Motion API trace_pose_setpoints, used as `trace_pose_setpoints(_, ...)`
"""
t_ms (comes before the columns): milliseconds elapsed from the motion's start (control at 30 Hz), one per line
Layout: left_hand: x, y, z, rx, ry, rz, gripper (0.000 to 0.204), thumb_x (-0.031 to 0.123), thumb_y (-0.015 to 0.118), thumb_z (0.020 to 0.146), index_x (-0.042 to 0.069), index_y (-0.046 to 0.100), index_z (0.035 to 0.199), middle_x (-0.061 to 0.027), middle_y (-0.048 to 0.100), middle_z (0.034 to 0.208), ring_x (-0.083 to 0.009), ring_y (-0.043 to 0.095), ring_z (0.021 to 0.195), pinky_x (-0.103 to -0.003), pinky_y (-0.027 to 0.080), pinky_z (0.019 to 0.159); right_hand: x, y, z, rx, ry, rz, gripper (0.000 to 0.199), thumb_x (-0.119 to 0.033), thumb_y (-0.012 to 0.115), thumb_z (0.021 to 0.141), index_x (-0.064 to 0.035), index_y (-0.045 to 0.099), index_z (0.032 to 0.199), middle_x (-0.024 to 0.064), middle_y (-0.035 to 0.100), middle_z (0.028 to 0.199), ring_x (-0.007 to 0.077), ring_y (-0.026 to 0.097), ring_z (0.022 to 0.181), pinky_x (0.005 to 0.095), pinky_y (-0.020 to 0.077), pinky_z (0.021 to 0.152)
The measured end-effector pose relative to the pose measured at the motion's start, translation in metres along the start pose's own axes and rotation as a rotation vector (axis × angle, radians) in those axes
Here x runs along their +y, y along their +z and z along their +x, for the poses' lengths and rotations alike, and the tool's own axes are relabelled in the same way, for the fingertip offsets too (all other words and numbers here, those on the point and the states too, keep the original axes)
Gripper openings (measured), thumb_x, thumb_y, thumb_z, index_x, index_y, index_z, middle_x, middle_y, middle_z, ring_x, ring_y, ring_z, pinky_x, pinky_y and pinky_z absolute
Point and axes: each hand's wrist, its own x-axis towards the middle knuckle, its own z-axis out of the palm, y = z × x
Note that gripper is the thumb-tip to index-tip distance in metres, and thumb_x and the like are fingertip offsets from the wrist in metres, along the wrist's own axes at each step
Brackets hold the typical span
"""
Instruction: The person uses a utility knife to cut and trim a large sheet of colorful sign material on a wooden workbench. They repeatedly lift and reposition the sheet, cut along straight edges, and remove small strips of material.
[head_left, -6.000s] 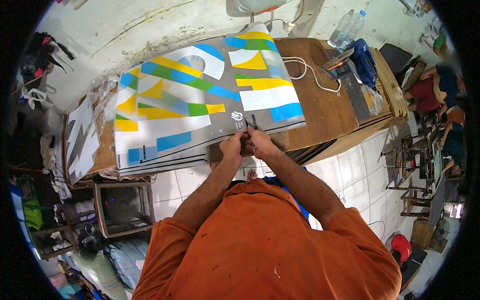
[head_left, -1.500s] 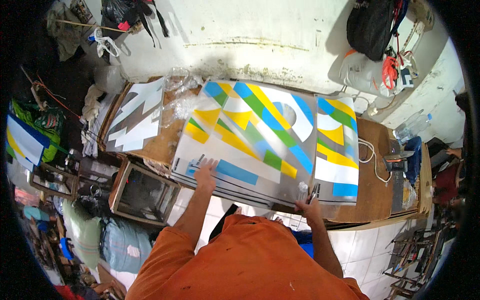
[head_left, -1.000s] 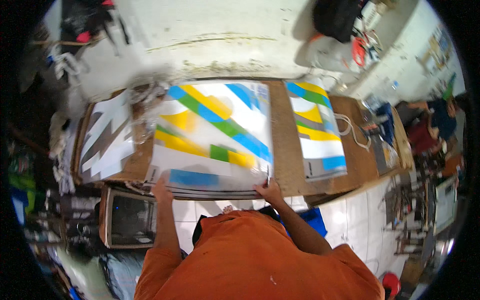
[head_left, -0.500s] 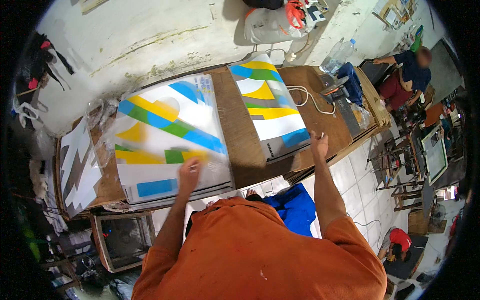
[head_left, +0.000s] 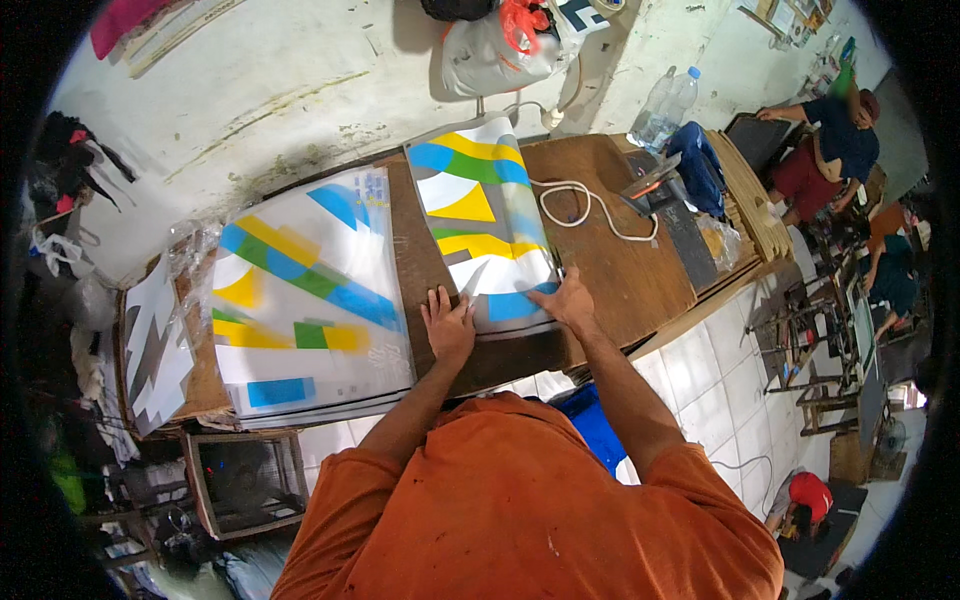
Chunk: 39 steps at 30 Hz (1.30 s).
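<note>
A printed sheet point(head_left: 465, 200) with yellow, blue, green and white shapes lies across the middle of the wooden table, its right side bulging up in a curl. My left hand point(head_left: 447, 328) rests on its lower left edge, fingers spread. At the lower right edge, my right hand point(head_left: 570, 300) touches the sheet, thumb stretched over the blue patch and apart from the fingers. Left of it lies a stack of larger sheets point(head_left: 300, 365) in a similar pattern, under a clear, glossy layer. Beneath my palms, parts of the sheet are hidden.
A white cable point(head_left: 590, 210) loops on the wooden table point(head_left: 640, 280) toward a dark tool point(head_left: 655, 185). Plastic bottles point(head_left: 668, 105) stand at the back right. Grey-and-white cut sheets point(head_left: 160, 350) lie far left. A framed box point(head_left: 245, 480) sits below. Other people work at the right.
My left hand has come right, off the larger sheets, onto the middle sheet. My right hand has moved in against that sheet's right edge, which now bulges. The view has shifted slightly.
</note>
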Motion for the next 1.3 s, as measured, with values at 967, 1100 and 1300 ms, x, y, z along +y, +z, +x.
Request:
trace_pose_setpoints(967,-0.03,-0.348,-0.003,0.063,-0.205,-0.614,0.074,-0.018,0.045,0.081,0.014,0.039,0.148,-0.0119,0.058,0.129,-0.0161,0.069,0.077,-0.021,0.049,0.058,-0.024,0.044,0.013,-0.731,0.039,2.203,0.034,-0.035,0.054,0.094,-0.0086,0.062,0.114,0.0046,0.07,0.097,0.0216,0.068,0.08,0.0351,0.0565,0.068)
trace_pose_setpoints(1100,-0.087,-0.344,-0.034,0.177,-0.305,-0.681,0.082,-0.021,0.043,0.079,0.016,0.031,0.151,-0.0143,0.059,0.126,-0.0154,0.068,0.08,-0.02,0.048,0.058,0.015,0.006,0.038,-0.079,0.02,1.095,0.043,-0.014,0.082,0.071,-0.0093,0.049,0.099,0.0052,0.062,0.084,0.0212,0.063,0.073,0.0348,0.0531,0.064)
trace_pose_setpoints(1300,-0.152,-0.258,-0.09,0.378,-0.686,-0.999,0.081,-0.011,0.051,0.085,0.009,0.012,0.153,-0.0216,0.057,0.123,-0.0277,0.068,0.083,-0.033,0.058,0.063,0.048,-0.021,0.019,0.258,-0.21,0.402,0.062,-0.037,0.087,0.065,0.0002,0.049,0.098,0.0131,0.059,0.082,0.0274,0.06,0.075,0.0398,0.051,0.069)
